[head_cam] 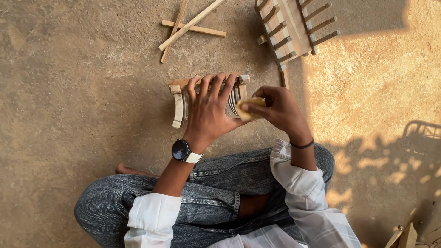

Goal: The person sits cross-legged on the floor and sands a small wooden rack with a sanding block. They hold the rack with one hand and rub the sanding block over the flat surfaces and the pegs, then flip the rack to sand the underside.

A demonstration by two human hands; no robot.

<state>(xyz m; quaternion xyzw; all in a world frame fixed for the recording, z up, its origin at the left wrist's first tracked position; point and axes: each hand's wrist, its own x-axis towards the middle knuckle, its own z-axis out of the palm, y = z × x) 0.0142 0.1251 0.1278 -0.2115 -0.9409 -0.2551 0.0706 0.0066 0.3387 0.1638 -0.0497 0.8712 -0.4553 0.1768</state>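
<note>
A small unpainted wooden rack-like piece (178,106) with curved slats stands on the ground in front of my crossed legs. My left hand (209,110), with a dark watch on its wrist, lies over the top of it, fingers curled across the upper rail. My right hand (278,108) is just to the right, fingers pinched on a small yellowish folded piece, perhaps sandpaper (250,108), pressed against the right end of the wooden piece.
A larger wooden frame with rows of pegs (294,27) lies at the top right. Three thin wooden sticks (190,26) lie crossed at the top centre. Wood scraps (404,236) show at the bottom right corner. The ground is rough concrete, sunlit on the right.
</note>
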